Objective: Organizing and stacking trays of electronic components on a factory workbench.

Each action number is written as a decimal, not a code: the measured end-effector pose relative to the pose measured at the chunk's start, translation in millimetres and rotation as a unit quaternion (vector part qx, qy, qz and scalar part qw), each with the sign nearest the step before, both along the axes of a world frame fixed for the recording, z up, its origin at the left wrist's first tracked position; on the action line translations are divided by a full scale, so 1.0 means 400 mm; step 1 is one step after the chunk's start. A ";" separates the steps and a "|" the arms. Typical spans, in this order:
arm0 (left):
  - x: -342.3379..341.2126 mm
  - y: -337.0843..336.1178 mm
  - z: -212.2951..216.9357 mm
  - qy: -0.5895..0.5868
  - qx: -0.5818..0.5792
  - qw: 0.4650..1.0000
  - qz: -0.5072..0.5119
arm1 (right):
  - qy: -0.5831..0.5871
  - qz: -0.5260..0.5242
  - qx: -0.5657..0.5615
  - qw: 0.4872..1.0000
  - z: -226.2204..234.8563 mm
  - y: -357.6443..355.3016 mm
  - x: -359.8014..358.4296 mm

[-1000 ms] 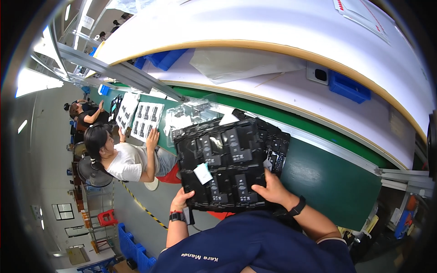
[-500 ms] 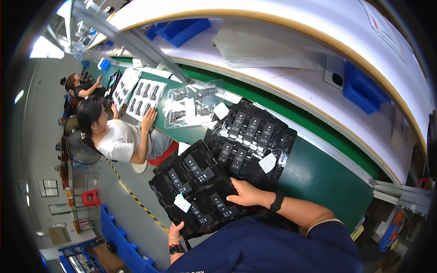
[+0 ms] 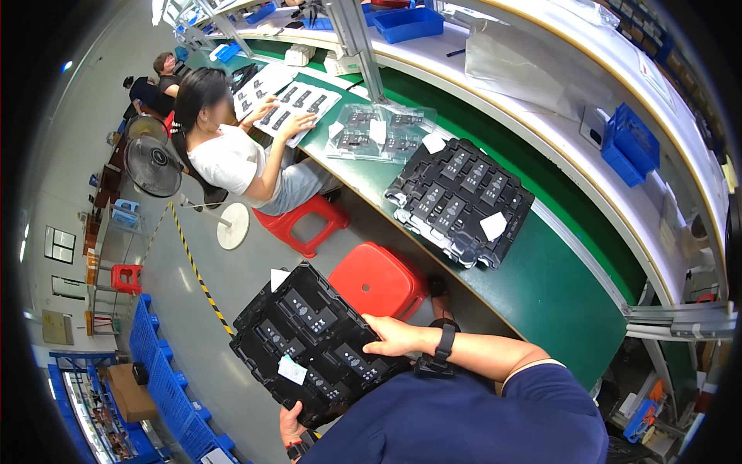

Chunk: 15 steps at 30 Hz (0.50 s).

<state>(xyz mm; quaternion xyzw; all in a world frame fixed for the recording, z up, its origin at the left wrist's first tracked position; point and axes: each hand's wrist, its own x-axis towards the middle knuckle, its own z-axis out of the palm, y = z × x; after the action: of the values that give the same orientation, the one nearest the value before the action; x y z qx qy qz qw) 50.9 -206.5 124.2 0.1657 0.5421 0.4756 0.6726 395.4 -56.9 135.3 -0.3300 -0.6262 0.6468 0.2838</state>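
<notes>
I hold a stack of black moulded trays (image 3: 309,340) with dark parts in their pockets and white slips on top, out over the floor to the left of the bench. My right hand (image 3: 394,336), with a dark watch on its wrist, lies on the stack's near right edge. My left hand (image 3: 290,429) grips the stack's lower edge from beneath and is mostly hidden. A second stack of black trays (image 3: 460,197) with a white slip rests on the green conveyor belt (image 3: 541,271).
Clear plastic trays (image 3: 379,131) lie farther along the belt. A seated co-worker (image 3: 232,158) handles white trays (image 3: 290,104) at the belt. A red stool (image 3: 375,278) stands under my hands, another (image 3: 305,224) under the co-worker. A floor fan (image 3: 154,166) and blue crates (image 3: 158,371) stand at the left.
The upper stack of black trays has come off the one on the belt and swung left and down, away from the bench. Both hands stayed on it.
</notes>
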 end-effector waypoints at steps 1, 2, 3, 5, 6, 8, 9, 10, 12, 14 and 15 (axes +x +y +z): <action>-0.028 -0.023 -0.012 0.009 -0.003 1.000 0.000 | -0.009 0.013 -0.018 1.000 -0.008 -0.014 -0.012; -0.043 -0.039 -0.004 0.021 -0.009 1.000 0.001 | -0.013 0.028 -0.038 0.999 -0.016 -0.029 -0.028; -0.043 -0.046 0.009 0.018 -0.007 1.000 -0.004 | -0.013 0.027 -0.040 0.999 -0.027 -0.044 -0.039; -0.056 -0.060 0.007 0.026 -0.014 1.000 -0.006 | 0.024 0.001 -0.028 0.999 -0.044 -0.066 -0.050; -0.058 -0.059 0.008 0.033 -0.018 0.999 -0.006 | 0.025 -0.005 -0.033 0.999 -0.049 -0.074 -0.049; -0.032 -0.044 0.025 0.039 -0.021 0.999 -0.007 | 0.039 -0.026 -0.042 0.998 -0.056 -0.088 -0.032; -0.009 -0.031 0.032 0.044 -0.019 0.999 -0.004 | 0.040 -0.030 -0.050 0.998 -0.060 -0.092 -0.015; 0.006 -0.015 0.030 0.045 -0.028 0.999 -0.008 | 0.045 -0.041 -0.072 0.996 -0.066 -0.092 0.008; 0.039 0.020 0.039 0.061 -0.027 0.997 -0.043 | 0.054 -0.053 -0.103 0.992 -0.069 -0.088 0.059; 0.102 0.067 0.046 0.070 -0.034 0.995 -0.062 | 0.051 -0.079 -0.083 0.992 -0.078 -0.083 0.131; 0.144 0.101 0.046 0.076 -0.033 0.993 -0.079 | 0.061 -0.082 -0.109 0.989 -0.081 -0.079 0.177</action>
<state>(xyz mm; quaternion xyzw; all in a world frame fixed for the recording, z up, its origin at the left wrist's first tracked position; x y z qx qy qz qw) 108.6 -166.0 142.7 0.2216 0.5921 0.3887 0.6702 466.0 -88.4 102.8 -0.3693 -0.5044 0.7047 0.3355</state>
